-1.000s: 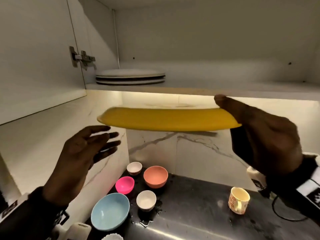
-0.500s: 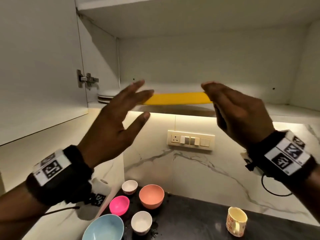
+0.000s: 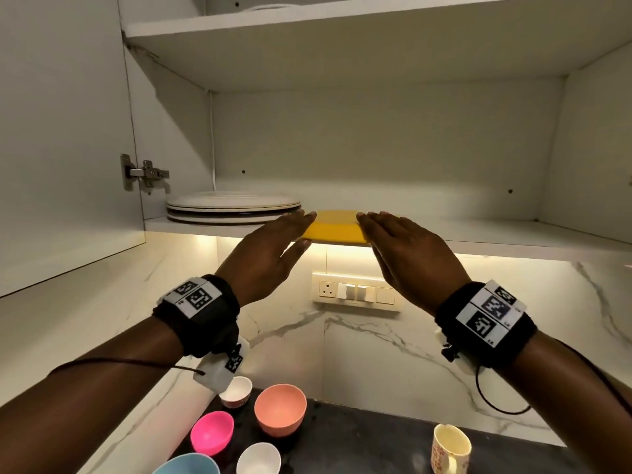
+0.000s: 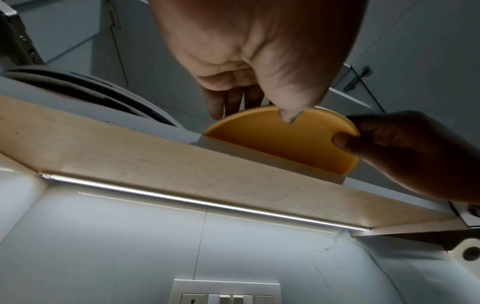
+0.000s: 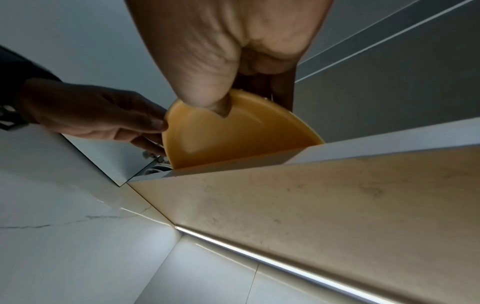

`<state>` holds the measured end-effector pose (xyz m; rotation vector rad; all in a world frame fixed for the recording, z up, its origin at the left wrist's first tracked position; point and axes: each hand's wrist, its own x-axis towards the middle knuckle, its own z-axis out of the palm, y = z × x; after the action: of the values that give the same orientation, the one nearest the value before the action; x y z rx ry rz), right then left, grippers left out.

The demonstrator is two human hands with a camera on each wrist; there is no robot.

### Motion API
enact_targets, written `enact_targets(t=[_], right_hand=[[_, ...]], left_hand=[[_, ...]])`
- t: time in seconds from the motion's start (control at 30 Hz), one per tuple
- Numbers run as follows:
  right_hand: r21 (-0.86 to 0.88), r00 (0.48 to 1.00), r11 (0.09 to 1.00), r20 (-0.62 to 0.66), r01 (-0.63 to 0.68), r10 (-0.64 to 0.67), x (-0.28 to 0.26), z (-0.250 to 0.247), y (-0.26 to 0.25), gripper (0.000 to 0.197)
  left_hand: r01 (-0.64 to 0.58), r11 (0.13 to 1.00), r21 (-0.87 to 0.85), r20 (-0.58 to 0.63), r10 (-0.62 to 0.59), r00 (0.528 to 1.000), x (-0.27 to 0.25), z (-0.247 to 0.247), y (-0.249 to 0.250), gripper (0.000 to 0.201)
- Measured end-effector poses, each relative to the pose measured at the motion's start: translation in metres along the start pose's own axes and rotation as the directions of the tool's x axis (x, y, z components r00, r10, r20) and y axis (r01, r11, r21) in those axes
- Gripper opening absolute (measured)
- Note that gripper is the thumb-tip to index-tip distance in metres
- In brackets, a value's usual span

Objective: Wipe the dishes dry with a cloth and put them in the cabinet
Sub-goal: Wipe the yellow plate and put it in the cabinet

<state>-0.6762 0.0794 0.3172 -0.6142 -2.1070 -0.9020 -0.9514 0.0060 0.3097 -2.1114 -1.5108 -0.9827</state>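
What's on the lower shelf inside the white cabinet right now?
A stack of round white plates sits at the left. To its right, a round yellow plate overhangs the lower shelf, held by the left hand and right hand. They cover its sides.

The yellow plate [image 3: 337, 227] looks smooth, satin plastic, the cabinet shelf [image 3: 513, 234] matt white laminate, the hinge [image 3: 145, 172] bright metal, the wall [image 3: 376, 354] glossy veined marble.

left hand [image 3: 266, 258] and right hand [image 3: 410, 254] hide the yellow plate's [image 3: 337, 227] ends.
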Motion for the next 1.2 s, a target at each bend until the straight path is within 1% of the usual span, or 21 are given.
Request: enact_targets(t=[0.03,0.1,0.2,0.3,0.4,0.5,0.67,0.77,0.87,0.9,0.93,1.0,1.03,1.07,1.13,1.17,1.2], right_hand=[[0.005,1.000,1.000,0.025,0.003,-0.003,0.000,0.000,0.002,0.046],[0.009,0.996,1.000,0.094,-0.008,0.007,0.001,-0.001,0.008,0.046],[-0.017,0.974,0.998,0.219,-0.060,0.063,0.004,-0.002,0.014,0.054],[-0.033,0.932,0.990,0.336,-0.135,0.138,0.011,-0.002,0.017,0.062],[-0.036,0.882,0.984,0.439,-0.172,0.170,0.022,0.001,0.022,0.073],[-0.032,0.852,0.981,0.491,-0.190,0.181,0.031,0.007,0.025,0.080],[-0.013,0.814,0.973,0.544,-0.232,0.201,0.037,0.015,0.028,0.091],[-0.003,0.806,0.969,0.554,-0.246,0.206,0.039,0.015,0.028,0.091],[0.004,0.790,0.961,0.570,-0.275,0.224,0.038,0.014,0.028,0.095],[0.012,0.794,0.960,0.565,-0.279,0.224,0.037,0.014,0.028,0.095],[0.033,0.814,0.961,0.541,-0.273,0.212,0.034,0.013,0.028,0.094],[0.107,0.885,0.967,0.434,-0.233,0.166,0.023,0.007,0.024,0.087],[0.147,0.921,0.968,0.364,-0.203,0.138,0.014,0.002,0.020,0.081],[0.183,0.950,0.969,0.292,-0.169,0.111,0.003,-0.003,0.014,0.075],[0.236,0.980,0.966,0.190,-0.107,0.062,-0.023,-0.014,-0.003,0.065],[0.258,0.987,0.963,0.157,-0.082,0.042,-0.038,-0.019,-0.013,0.062],[0.282,0.989,0.957,0.146,-0.061,0.020,-0.054,-0.023,-0.022,0.060]], left_hand=[[-0.004,1.000,0.017,0.005,0.004,1.000,0.005,0.002,-0.002,0.052],[-0.001,0.999,0.052,0.021,0.000,1.000,0.015,0.005,-0.002,0.051],[0.074,0.996,0.059,0.123,-0.081,0.989,0.030,0.008,0.007,0.056],[0.140,0.982,0.126,0.270,-0.170,0.948,0.045,0.007,0.017,0.060],[0.177,0.965,0.192,0.357,-0.237,0.904,0.060,0.003,0.028,0.063],[0.219,0.953,0.209,0.379,-0.286,0.880,0.071,0.007,0.027,0.067],[0.231,0.937,0.262,0.361,-0.317,0.877,0.079,0.022,0.017,0.078],[0.247,0.929,0.276,0.358,-0.338,0.871,0.083,0.025,0.017,0.077],[0.249,0.936,0.248,0.370,-0.330,0.868,0.083,0.024,0.017,0.076],[0.246,0.943,0.224,0.356,-0.314,0.880,0.081,0.023,0.016,0.075],[0.237,0.952,0.192,0.323,-0.290,0.901,0.077,0.022,0.016,0.073],[0.187,0.976,0.107,0.190,-0.205,0.960,0.063,0.019,0.018,0.070],[0.143,0.987,0.070,0.110,-0.150,0.983,0.051,0.016,0.021,0.069],[0.094,0.995,0.045,0.033,-0.095,0.995,0.035,0.015,0.025,0.067],[0.000,0.999,0.052,-0.098,0.005,0.995,-0.004,0.012,0.033,0.059],[-0.028,0.998,0.064,-0.141,0.037,0.989,-0.025,0.010,0.038,0.056],[-0.032,0.998,0.063,-0.157,0.042,0.987,-0.047,0.010,0.042,0.054]])
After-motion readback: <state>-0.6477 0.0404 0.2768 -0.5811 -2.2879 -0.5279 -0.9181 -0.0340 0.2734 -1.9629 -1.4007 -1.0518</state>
